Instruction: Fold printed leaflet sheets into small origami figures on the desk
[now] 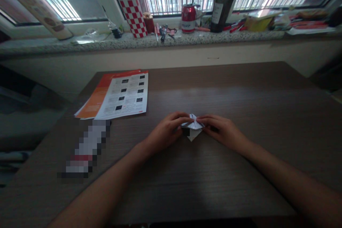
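Note:
A small folded piece of printed paper [192, 127] lies on the brown wooden table [240, 92], its lower tip pointing toward me. My left hand [167, 131] pinches its left side with curled fingers. My right hand [220, 130] pinches its right side, fingertips pressed on the top folds. Both hands rest on the tabletop around the paper.
A stack of orange and white printed sheets [116, 96] lies at the table's far left. A blurred-out flat object [87, 148] sits below it. The stone windowsill [80, 44] holds a red can [188, 18], a dark bottle [221, 5], a red-checked container [133, 16], pens and clutter.

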### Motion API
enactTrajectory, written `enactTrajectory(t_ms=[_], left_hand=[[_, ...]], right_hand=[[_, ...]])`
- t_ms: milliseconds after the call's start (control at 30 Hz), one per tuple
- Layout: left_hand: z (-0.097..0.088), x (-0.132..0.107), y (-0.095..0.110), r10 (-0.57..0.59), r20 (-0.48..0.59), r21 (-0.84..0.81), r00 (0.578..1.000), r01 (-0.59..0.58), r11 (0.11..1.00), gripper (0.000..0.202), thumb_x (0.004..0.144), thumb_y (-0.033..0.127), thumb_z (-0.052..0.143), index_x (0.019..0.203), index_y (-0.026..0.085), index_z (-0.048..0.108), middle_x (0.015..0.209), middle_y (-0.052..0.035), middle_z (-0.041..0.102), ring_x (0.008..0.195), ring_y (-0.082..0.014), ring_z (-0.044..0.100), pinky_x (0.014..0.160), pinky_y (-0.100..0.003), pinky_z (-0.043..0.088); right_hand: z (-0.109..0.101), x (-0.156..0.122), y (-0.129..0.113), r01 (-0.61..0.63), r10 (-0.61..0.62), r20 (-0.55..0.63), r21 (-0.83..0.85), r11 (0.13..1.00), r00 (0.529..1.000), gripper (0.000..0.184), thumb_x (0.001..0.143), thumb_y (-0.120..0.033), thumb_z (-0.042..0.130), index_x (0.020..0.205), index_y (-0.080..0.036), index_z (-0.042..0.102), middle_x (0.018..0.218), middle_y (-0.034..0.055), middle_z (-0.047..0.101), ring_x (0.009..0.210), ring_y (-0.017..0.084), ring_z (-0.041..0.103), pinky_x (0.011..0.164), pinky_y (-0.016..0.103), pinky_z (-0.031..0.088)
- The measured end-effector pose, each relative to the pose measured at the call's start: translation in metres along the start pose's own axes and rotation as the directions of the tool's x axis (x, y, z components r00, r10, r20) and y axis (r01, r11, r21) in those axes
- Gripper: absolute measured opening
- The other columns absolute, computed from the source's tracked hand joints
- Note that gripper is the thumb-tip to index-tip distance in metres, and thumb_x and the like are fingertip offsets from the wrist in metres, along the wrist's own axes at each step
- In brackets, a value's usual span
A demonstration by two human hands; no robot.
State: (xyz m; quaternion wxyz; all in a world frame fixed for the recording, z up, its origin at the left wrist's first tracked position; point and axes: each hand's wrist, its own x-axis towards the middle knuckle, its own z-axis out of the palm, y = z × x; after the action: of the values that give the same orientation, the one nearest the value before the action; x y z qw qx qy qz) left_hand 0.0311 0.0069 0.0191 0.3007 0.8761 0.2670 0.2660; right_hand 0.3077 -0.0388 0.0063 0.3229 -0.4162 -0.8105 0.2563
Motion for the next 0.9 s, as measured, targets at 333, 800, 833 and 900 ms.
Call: enactTrajectory(t_ms=[333,800,833,900], left_hand=[[-0.008,-0.004,-0.009,0.032,0.126,0.114,0.992,-0.047,0.992,0.062,0.091,-0.004,0.055,0.142,0.029,0.064,0.144,-0.0092,0.061,0.131,-0.0250,0.061,0.113,-0.047,0.051],[-0.017,-0.007,0.002,0.077,0.212,0.248,0.974,-0.130,0.960,0.048,0.101,0.014,0.060,0.144,0.035,0.064,0.147,-0.0079,0.064,0.127,-0.0269,0.065,0.109,-0.050,0.054],[-0.018,-0.007,0.003,0.078,0.218,0.255,0.973,-0.134,0.958,0.049,0.101,0.016,0.062,0.146,0.035,0.063,0.148,-0.0081,0.063,0.128,-0.0274,0.064,0.109,-0.050,0.053],[-0.018,-0.008,0.005,0.072,0.241,0.267,0.968,-0.138,0.954,0.050,0.101,0.020,0.064,0.149,0.036,0.061,0.151,-0.0087,0.061,0.131,-0.0288,0.063,0.110,-0.050,0.053]], right_hand=[[-0.001,0.001,0.000,0.142,-0.138,0.035,-0.176,0.974,0.990,0.033,0.107,-0.025,0.056,0.136,-0.026,0.071,0.133,0.0128,0.073,0.119,0.027,0.070,0.099,0.047,0.060],[-0.001,-0.001,0.005,0.178,-0.158,0.105,-0.227,0.958,0.982,0.044,0.104,-0.019,0.060,0.144,-0.035,0.065,0.142,0.0087,0.070,0.124,0.028,0.068,0.103,0.050,0.059],[-0.001,-0.001,0.006,0.181,-0.161,0.106,-0.227,0.957,0.981,0.044,0.103,-0.019,0.061,0.144,-0.035,0.065,0.141,0.0083,0.070,0.124,0.028,0.068,0.102,0.050,0.059],[-0.001,-0.001,0.006,0.187,-0.163,0.117,-0.236,0.954,0.980,0.045,0.103,-0.019,0.061,0.145,-0.035,0.064,0.142,0.0084,0.069,0.124,0.028,0.068,0.102,0.050,0.059]])
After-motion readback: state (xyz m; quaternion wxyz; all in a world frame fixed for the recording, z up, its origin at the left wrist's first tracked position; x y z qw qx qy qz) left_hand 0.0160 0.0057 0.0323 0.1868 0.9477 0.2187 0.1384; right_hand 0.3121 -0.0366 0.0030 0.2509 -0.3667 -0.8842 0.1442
